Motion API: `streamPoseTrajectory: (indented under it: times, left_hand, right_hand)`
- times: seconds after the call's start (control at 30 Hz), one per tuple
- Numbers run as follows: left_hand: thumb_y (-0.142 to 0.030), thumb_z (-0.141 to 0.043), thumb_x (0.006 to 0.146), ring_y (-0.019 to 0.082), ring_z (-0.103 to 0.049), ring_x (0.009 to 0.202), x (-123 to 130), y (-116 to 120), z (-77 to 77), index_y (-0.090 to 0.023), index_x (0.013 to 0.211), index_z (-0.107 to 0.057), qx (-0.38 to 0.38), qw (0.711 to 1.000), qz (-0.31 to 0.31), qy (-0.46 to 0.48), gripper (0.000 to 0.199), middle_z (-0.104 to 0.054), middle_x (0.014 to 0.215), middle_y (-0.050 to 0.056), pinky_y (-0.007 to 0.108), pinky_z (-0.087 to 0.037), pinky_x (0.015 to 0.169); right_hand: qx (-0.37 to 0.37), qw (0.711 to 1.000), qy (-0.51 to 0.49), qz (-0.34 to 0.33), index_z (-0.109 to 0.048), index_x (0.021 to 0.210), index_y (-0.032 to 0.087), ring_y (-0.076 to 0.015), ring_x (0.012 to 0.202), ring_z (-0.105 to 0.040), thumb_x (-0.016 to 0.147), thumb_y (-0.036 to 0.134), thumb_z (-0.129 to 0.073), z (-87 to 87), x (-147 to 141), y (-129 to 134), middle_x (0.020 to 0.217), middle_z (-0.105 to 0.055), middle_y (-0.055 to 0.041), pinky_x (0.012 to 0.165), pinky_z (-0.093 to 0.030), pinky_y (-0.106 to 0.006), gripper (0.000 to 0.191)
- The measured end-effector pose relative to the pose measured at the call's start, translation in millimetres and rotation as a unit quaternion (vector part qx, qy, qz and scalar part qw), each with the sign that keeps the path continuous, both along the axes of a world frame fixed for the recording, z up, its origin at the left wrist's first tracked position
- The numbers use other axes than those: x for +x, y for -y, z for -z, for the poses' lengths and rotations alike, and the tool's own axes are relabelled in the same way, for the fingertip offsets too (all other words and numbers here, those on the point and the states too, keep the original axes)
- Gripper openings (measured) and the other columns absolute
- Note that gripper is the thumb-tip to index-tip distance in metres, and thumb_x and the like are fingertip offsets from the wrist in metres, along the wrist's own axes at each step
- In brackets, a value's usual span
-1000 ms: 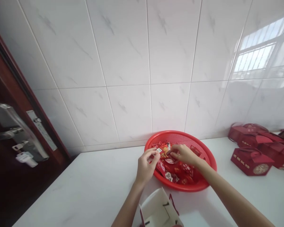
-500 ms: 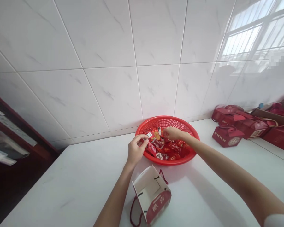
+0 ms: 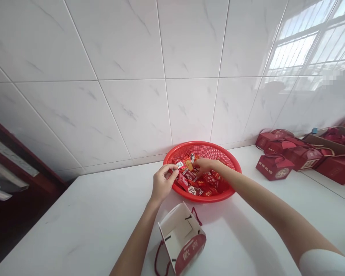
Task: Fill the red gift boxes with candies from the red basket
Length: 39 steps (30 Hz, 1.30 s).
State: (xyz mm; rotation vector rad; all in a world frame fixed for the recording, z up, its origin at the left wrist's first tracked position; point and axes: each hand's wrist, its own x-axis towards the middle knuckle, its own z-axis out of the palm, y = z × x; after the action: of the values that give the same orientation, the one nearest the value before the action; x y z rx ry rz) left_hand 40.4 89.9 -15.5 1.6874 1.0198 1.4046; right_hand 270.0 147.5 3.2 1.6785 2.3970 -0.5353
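Observation:
A red plastic basket [image 3: 232, 163] of wrapped sweets [image 3: 208, 178] stands against the tiled wall. At its left rim, my left hand [image 3: 163, 182] pinches a small packet with a white label [image 3: 179, 165]. My right hand [image 3: 204, 165] reaches over the right side into the sweets, fingers apart and pointing down; no sweet shows in its grip. In front of the basket is an open gift box [image 3: 182, 235], white inside and dark red outside, with red cord handles. Neither hand touches it.
Several closed red boxes [image 3: 274, 166] stand at the right by the wall, beside a cardboard carton [image 3: 339, 141] of red items. The white table's [image 3: 103, 218] left edge borders a dark red cabinet [image 3: 28, 168].
My right hand has shifted slightly left within the basket, and its fingers have spread. My left hand still pinches the packet. The view has moved a little.

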Motion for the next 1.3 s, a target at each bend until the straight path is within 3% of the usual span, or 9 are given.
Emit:
streamPoseTrajectory:
  times: [0.23, 0.43, 0.6, 0.8, 1.07, 1.17, 1.3]
  left_hand:
    - [-0.037, -0.069, 0.079, 0.020, -0.068, 0.083, -0.9, 0.5, 0.1, -0.020, 0.084, -0.074, -0.003, 1.000, 0.003, -0.010, 0.019, -0.075, 0.092, 0.006, 0.030, -0.054, 0.076]
    - [-0.038, -0.069, 0.079, 0.021, -0.068, 0.085, -0.2, 2.1, -1.9, -0.021, 0.083, -0.074, -0.006, 1.000, 0.004, -0.009, 0.018, -0.074, 0.094, 0.006, 0.031, -0.054, 0.078]
    - [-0.038, -0.069, 0.079, 0.021, -0.069, 0.086, 0.1, 3.0, -2.7, -0.021, 0.083, -0.073, -0.005, 1.000, 0.008, 0.004, 0.018, -0.075, 0.095, 0.006, 0.031, -0.056, 0.078]
    - [-0.037, -0.069, 0.078, 0.021, -0.070, 0.084, 2.0, 1.5, -0.4, -0.020, 0.082, -0.074, -0.012, 1.000, -0.001, 0.024, 0.018, -0.075, 0.091, 0.006, 0.032, -0.058, 0.078]
    - [-0.034, -0.073, 0.072, 0.023, -0.070, 0.089, 6.7, 5.9, -5.6, -0.021, 0.077, -0.077, -0.044, 0.997, -0.015, 0.066, 0.014, -0.075, 0.091, 0.006, 0.033, -0.056, 0.082]
    - [-0.034, -0.076, 0.068, 0.023, -0.069, 0.087, 5.7, 3.7, -5.7, -0.019, 0.078, -0.077, -0.074, 0.991, -0.019, 0.107, 0.018, -0.076, 0.088, 0.006, 0.034, -0.055, 0.083]
    - [-0.038, -0.077, 0.065, 0.020, -0.068, 0.085, 2.2, -2.9, -3.2, -0.018, 0.080, -0.076, -0.117, 0.974, -0.039, 0.188, 0.025, -0.075, 0.087, 0.005, 0.034, -0.055, 0.083]
  right_hand:
    - [0.010, 1.000, 0.011, 0.001, -0.063, 0.123, 0.018, -0.0224, 0.105, -0.065, 0.097, 0.035, -0.064, 9.4, 1.4, -9.8, 0.124, -0.064, -0.0094, 0.090, -0.057, -0.043, 0.031]
    - [0.023, 0.999, -0.029, -0.010, -0.066, 0.115, 0.017, -0.0203, 0.100, -0.066, 0.098, 0.035, -0.062, 0.7, 9.7, -9.6, 0.118, -0.067, -0.0079, 0.087, -0.058, -0.040, 0.025]
    - [0.070, 0.989, -0.127, 0.004, -0.067, 0.114, 0.017, -0.0201, 0.099, -0.067, 0.099, 0.035, -0.062, -8.9, 12.6, -7.2, 0.116, -0.068, -0.0075, 0.086, -0.058, -0.040, 0.024]
    - [0.136, 0.935, -0.325, 0.045, -0.067, 0.094, 0.014, -0.0189, 0.091, -0.068, 0.097, 0.033, -0.062, -20.2, 16.5, -3.6, 0.097, -0.071, -0.0055, 0.084, -0.056, -0.038, 0.020]
    - [0.100, 0.841, -0.529, 0.044, -0.060, 0.082, 0.019, -0.0190, 0.078, -0.069, 0.081, 0.038, -0.068, -34.6, 24.4, 16.4, 0.084, -0.072, -0.0048, 0.076, -0.055, -0.033, 0.021]
    - [0.070, 0.830, -0.553, 0.038, -0.061, 0.082, 0.018, -0.0178, 0.072, -0.068, 0.074, 0.032, -0.072, -34.4, 25.9, 16.0, 0.079, -0.071, -0.0035, 0.072, -0.055, -0.032, 0.020]
    - [0.050, 0.835, -0.547, 0.035, -0.066, 0.082, 0.017, -0.0176, 0.070, -0.067, 0.070, 0.029, -0.073, -34.0, 23.8, 16.3, 0.079, -0.072, -0.0041, 0.066, -0.054, -0.031, 0.018]
